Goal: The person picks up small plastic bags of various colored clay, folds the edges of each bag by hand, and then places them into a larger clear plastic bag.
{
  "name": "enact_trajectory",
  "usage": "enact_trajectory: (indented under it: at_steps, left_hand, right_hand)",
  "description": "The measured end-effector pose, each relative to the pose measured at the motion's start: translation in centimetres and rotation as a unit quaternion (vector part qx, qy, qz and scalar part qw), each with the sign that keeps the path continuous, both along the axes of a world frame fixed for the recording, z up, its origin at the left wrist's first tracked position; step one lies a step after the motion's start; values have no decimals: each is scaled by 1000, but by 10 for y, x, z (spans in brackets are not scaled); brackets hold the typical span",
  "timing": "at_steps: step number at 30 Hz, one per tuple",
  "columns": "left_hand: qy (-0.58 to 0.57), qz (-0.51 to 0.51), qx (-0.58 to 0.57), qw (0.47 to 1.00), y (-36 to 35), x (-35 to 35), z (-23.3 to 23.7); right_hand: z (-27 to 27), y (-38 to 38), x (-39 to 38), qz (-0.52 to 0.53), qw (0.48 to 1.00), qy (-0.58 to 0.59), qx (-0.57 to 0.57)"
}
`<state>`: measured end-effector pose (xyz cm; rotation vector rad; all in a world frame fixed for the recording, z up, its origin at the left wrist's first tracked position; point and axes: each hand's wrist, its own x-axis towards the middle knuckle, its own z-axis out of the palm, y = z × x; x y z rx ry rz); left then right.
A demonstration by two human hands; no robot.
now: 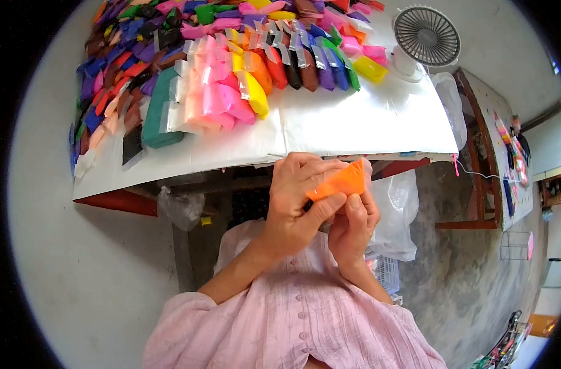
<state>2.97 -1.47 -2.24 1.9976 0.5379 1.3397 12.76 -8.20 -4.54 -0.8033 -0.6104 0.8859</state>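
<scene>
An orange plastic packet (pixel 342 182) is pinched between both hands, in front of the table's near edge. My left hand (pixel 297 200) grips its left side, with the thumb pressed along the lower edge. My right hand (pixel 356 222) holds its right side, thumb tip close to the left one, the other fingers curled behind. What the packet contains is hidden by the fingers. Nearest on the table lie rows of similar soft packets, among them a yellow packet (pixel 254 96), a pink packet (pixel 234 101) and an orange packet (pixel 259 71).
The white-covered table (pixel 329 126) bears a large heap of coloured packets (pixel 129 58) at the back left and a teal block-like thing (pixel 161 107). A white fan (pixel 427 37) stands at the back right. Below hang clear plastic bags (pixel 396 215). A second table (pixel 508 160) stands to the right.
</scene>
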Motion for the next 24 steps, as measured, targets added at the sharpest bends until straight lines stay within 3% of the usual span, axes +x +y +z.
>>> enact_trajectory:
  at_steps: [10,17,24]
  left_hand:
    - [-101,30,-137,985,-15,3,-2]
    - [-91,74,-78,990,-9,1,4]
    - [-107,63,-77,989,-10,0,5]
  right_hand:
    - [-8,-2,-13,-11,1000,10,-9]
    - [-5,-4,-18,-6,998,-65,1]
    - [-5,-5,-17,15,998,-57,-15]
